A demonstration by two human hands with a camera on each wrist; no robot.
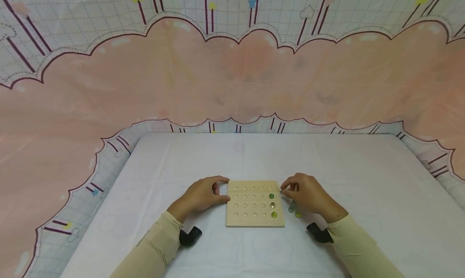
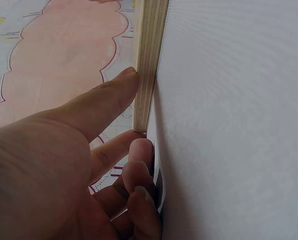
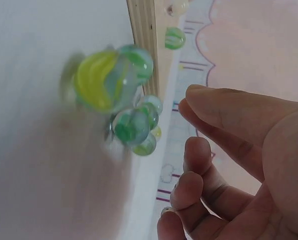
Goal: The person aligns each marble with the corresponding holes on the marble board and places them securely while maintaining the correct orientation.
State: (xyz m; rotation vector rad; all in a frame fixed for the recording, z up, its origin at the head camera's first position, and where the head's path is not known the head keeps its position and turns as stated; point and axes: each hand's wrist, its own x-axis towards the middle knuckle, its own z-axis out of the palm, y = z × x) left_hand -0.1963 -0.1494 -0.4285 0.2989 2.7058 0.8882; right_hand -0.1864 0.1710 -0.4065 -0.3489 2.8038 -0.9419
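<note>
A square wooden board (image 1: 249, 205) with rows of round hollows lies flat on the table. Down its right column sit a green marble (image 1: 271, 196), a clear brownish marble (image 1: 273, 205) and a yellow-green marble (image 1: 274, 214). My left hand (image 1: 200, 193) rests at the board's left side, thumb on the edge and index finger at the far corner. Beyond the right edge is my right hand (image 1: 304, 194), thumb and index fingertips close together; no marble shows between them in the right wrist view. Below that hand, a yellow-striped marble (image 3: 96, 82) and several green-swirled marbles (image 3: 131, 127) lie loose.
A white cloth (image 1: 196, 156) covers the table. Behind and around it hangs a peach and white patterned sheet (image 1: 232, 80). Black wrist mounts (image 1: 189, 236) stick out beneath both forearms, close to the tabletop.
</note>
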